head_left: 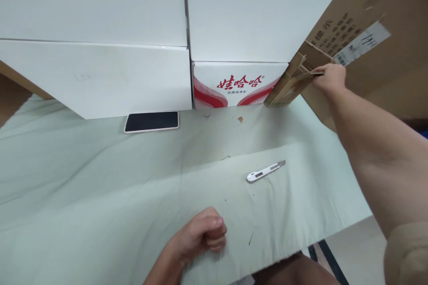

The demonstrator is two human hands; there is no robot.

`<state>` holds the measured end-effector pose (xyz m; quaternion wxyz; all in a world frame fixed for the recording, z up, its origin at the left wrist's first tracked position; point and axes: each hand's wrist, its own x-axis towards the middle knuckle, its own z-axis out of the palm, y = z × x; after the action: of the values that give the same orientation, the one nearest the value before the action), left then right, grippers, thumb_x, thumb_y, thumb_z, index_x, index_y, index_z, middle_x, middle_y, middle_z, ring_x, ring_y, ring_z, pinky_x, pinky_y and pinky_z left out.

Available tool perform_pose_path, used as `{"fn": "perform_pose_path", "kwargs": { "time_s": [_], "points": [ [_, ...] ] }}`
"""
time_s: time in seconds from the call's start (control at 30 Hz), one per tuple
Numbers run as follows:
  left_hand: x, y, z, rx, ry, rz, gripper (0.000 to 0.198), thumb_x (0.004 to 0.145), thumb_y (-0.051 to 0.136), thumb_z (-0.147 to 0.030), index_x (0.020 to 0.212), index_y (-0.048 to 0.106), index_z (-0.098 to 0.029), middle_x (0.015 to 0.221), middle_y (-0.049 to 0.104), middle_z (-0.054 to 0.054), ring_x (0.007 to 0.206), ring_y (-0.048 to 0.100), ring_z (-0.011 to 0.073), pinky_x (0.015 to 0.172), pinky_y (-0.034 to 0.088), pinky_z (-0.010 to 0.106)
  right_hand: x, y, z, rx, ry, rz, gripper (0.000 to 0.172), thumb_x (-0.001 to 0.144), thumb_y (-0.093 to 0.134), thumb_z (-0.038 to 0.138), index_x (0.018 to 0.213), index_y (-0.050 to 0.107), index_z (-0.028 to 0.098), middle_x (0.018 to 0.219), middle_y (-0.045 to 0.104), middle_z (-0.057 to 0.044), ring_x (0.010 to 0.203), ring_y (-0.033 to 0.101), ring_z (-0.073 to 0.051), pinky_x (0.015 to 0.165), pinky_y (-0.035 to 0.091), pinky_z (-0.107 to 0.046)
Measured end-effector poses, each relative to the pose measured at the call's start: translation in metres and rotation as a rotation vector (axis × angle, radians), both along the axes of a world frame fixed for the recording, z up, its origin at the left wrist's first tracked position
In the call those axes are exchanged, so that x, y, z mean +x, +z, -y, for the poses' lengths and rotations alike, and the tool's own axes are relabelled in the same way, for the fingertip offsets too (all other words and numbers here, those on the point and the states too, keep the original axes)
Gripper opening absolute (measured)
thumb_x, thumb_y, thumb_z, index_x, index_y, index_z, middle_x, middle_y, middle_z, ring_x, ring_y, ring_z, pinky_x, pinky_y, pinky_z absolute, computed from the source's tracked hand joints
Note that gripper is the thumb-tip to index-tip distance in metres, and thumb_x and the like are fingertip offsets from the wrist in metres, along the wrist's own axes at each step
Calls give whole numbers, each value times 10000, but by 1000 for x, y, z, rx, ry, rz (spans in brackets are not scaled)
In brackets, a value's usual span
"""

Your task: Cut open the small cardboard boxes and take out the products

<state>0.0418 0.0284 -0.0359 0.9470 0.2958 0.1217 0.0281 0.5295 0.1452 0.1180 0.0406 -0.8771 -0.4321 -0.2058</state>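
Note:
My right hand [330, 79] reaches to the back right and grips the upper edge of a small brown cardboard box [284, 91], which stands upright beside a white box with red lettering. My left hand [205, 233] rests in a fist on the pale green cloth [133, 213] near the front edge; nothing shows in its fingers. Between the two hands lies a white utility knife [265, 172] on the cloth, its grey tip pointing to the right.
White panels [100, 80] form a wall along the back. The red-lettered white box [234, 84] sits in a gap beneath them. A phone [152, 122] lies in front of the left panel. A large cardboard sheet or box [394, 67] stands at the right. Small scraps dot the cloth.

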Motion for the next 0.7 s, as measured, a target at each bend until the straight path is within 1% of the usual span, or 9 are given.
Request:
{"fn": "perform_pose_path", "kwargs": {
  "time_s": [0.1, 0.17, 0.27, 0.33, 0.4, 0.47, 0.57, 0.63, 0.7],
  "points": [
    [-1, -2, 0, -30, 3, 2, 804, 731, 762, -678, 469, 152, -224, 435, 89, -116, 411, 89, 28, 495, 75, 275, -3, -6, -7, 1, 7, -113, 410, 952, 529, 135, 1301, 717, 31, 1192, 735, -208, 1173, 628, -191, 908, 403, -332],
    [0, -2, 0, -42, 9, 0, 804, 726, 771, -671, 471, 154, -223, 437, 93, -117, 413, 92, 26, 499, 88, 273, -9, -12, -7, 4, 11, -168, 445, 951, 543, 156, 1369, 675, 80, 1364, 646, -227, 1313, 539, -230, 960, 383, -377],
    [0, -2, 0, -42, 9, -5, 812, 717, 780, -671, 472, 151, -221, 439, 93, -119, 418, 91, 25, 505, 87, 272, -23, -20, -1, 46, -9, -245, 643, 928, 578, 175, 1560, 465, 153, 1576, 449, -238, 1486, 344, -272, 1033, 332, -454],
    [0, -2, 0, -37, 10, 0, 819, 705, 787, -675, 470, 147, -221, 440, 87, -119, 415, 92, 25, 503, 81, 274, -34, -20, 5, 87, -19, -237, 770, 915, 592, 201, 1629, 307, 162, 1653, 344, -223, 1549, 239, -275, 1086, 287, -483],
    [0, -2, -1, -21, 15, 17, 820, 703, 786, -672, 470, 143, -221, 444, 76, -120, 413, 89, 26, 499, 66, 278, -44, -15, 10, 127, 9, -162, 786, 923, 570, 219, 1637, 251, 145, 1689, 290, -211, 1575, 202, -269, 1135, 261, -484],
    [-2, 0, -1, 12, 35, 32, 812, 707, 785, -657, 472, 142, -221, 454, 73, -120, 415, 82, 25, 498, 45, 284, -55, -6, 11, 153, 84, -90, 753, 921, 553, 216, 1617, 282, 120, 1685, 305, -224, 1570, 247, -277, 1172, 267, -480],
    [-8, 9, 1, 65, 68, 57, 783, 698, 791, -633, 475, 161, -226, 465, 91, -120, 423, 86, 26, 498, 35, 298, -77, 6, 6, 132, 265, -10, 696, 870, 573, 186, 1536, 416, 59, 1620, 412, -264, 1518, 375, -309, 1199, 317, -454],
    [-15, 17, 2, 81, 86, 89, 749, 691, 792, -617, 481, 184, -233, 470, 105, -120, 425, 96, 30, 498, 41, 308, -102, 9, -2, 102, 418, 50, 640, 833, 565, 164, 1460, 513, 44, 1558, 491, -274, 1456, 464, -330, 1193, 361, -444],
    [-25, 25, 2, 88, 113, 137, 705, 699, 783, -592, 488, 212, -238, 474, 118, -120, 423, 106, 33, 501, 50, 319, -138, 7, -14, 90, 612, 101, 576, 832, 544, 184, 1394, 582, 66, 1494, 558, -269, 1382, 538, -348, 1168, 409, -463]
  ]
}}
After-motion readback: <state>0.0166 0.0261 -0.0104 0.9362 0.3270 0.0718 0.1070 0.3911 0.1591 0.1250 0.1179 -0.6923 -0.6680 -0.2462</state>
